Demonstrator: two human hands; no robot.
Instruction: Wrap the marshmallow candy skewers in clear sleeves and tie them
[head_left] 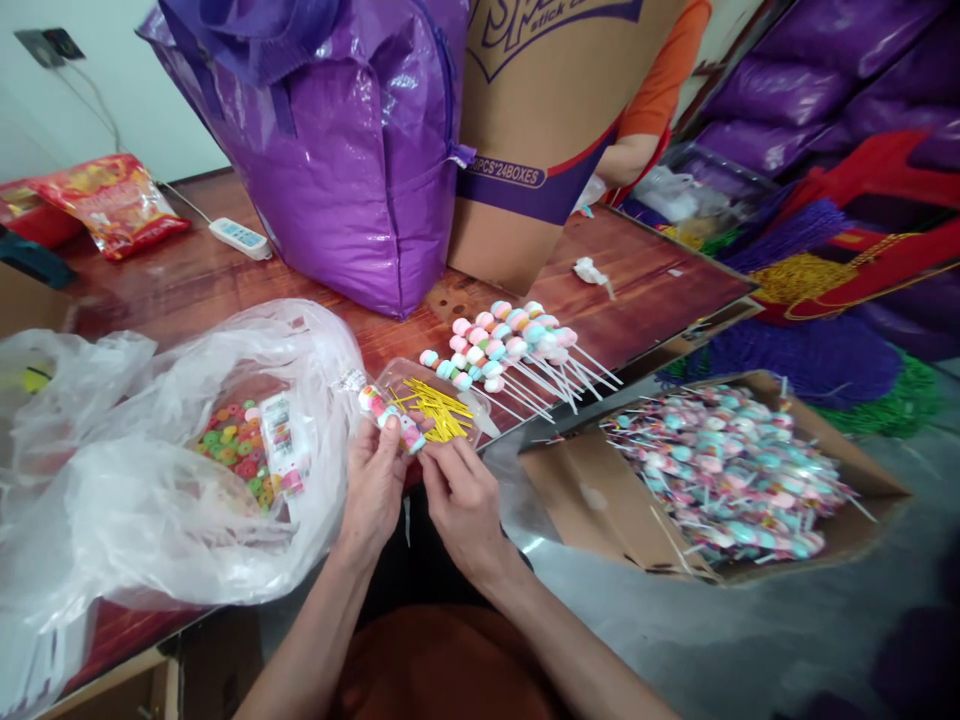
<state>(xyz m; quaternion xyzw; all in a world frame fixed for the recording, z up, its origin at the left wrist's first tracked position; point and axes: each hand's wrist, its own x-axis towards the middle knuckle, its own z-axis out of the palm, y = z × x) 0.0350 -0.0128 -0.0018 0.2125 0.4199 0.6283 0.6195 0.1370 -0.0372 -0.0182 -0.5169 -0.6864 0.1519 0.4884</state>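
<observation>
A marshmallow stick in a clear printed wrapper (394,418) slants up and to the left, held between the thumb and fingers of my left hand (375,475). My right hand (466,490) pinches its lower end; whether a tie is also between those fingertips is hidden. Just behind my hands sits a clear plastic tray (474,408) of yellow twist ties (436,405). To its right, several unwrapped marshmallow sticks (499,345) in pink, white and blue lie in rows, their white sticks pointing toward the lower right.
A clear plastic bag (300,335) with colourful ring candies (240,450) lies left. A purple bag (352,170) and a tall carton (517,215) stand behind. Wrapped sticks fill an open box (600,500) at right. Another person's orange sleeve (664,85) shows behind the carton.
</observation>
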